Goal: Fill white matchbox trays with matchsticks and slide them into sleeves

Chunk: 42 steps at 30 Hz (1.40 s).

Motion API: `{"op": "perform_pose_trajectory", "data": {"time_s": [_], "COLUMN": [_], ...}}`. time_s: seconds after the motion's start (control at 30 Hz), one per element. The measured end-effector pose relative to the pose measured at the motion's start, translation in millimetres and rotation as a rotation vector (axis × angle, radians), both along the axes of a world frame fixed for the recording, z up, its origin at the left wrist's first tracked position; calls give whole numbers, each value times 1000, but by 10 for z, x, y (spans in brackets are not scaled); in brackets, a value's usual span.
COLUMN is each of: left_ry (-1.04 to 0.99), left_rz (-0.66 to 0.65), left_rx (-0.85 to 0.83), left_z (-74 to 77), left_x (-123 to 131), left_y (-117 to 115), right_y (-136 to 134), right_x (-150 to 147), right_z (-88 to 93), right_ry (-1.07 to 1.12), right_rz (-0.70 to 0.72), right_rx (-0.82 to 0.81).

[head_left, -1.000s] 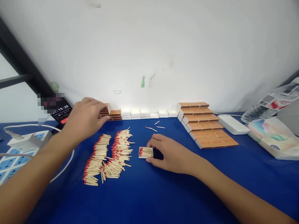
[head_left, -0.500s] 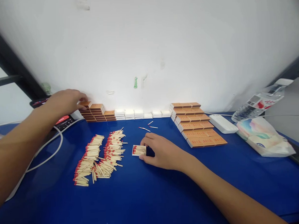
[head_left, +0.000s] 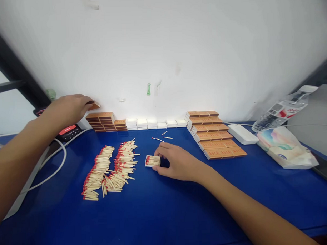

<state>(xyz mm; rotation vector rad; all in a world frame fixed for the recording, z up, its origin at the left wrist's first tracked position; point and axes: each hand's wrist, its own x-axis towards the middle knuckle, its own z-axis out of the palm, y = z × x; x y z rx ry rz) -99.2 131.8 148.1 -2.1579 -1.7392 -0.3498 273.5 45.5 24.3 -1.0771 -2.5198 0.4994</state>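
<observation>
While the left hand [head_left: 68, 110] grips an orange matchbox sleeve [head_left: 94, 106] — fingers narrow, pinched on it — the sleeve hangs just above the left end of a brown-sided sleeve stack [head_left: 100, 123] by the wall [head_left: 161, 47]. Right hand [head_left: 173, 161]: thumb on near side, fingers on far side, closed around the right end of a small white tray [head_left: 153, 160]. Tray sits flat on the blue table [head_left: 161, 215], open side up, red-headed matches inside, heads left.

Two match heaps [head_left: 124, 166] lie left of the tray, touching near the bottom; few loose matches [head_left: 167, 137] behind it. Row of white trays [head_left: 141, 124] along the wall, stacks uneven. Right of that, stepped orange matchboxes [head_left: 216, 135] — then white block [head_left: 242, 134], tissue pack [head_left: 286, 145], tilted clear bottle [head_left: 281, 113]. Phone [head_left: 69, 132] partly behind left forearm, white cable [head_left: 63, 160] near.
</observation>
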Motion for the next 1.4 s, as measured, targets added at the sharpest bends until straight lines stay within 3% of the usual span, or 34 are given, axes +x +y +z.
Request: {"op": "perform_pose_trajectory", "data": {"time_s": [0.1, 0.17, 0.23, 0.3, 0.4, 0.47, 0.6, 0.97, 1.2, 1.4], "left_ry": [32, 99, 147, 214, 269, 204, -18, -181, -247, -250], "left_rz": [40, -15, -268, -540, -665, -700, -675, -640, -487, -513], "left_rx": [52, 139, 144, 44, -53, -156, -331, -317, -83, 9], "left_z": [-58, -216, -458, -723, -1018, -1104, -1122, -1175, -1101, -1119], "left_x": [234, 504, 833, 1151, 1460, 1515, 1402, 1184, 1105, 1030], "left_y": [-250, -514, -812, -1079, -1316, -1360, -1337, -1262, -1134, -1051], "right_y": [52, 100, 156, 211, 274, 289, 257, 152, 100, 59], "right_x": [56, 134, 236, 344, 459, 483, 439, 332, 271, 206], "right_z": [57, 116, 174, 213, 222, 206, 189, 225, 231, 194], "right_ry": [86, 122, 110, 64, -12, -63, -122, -23, 57, 96], "right_rz": [-47, -102, -164, -208, -227, -221, -188, -142, -142, -90], "right_rx": [75, 157, 221, 234, 202, 173, 144, 138, 204, 196]}}
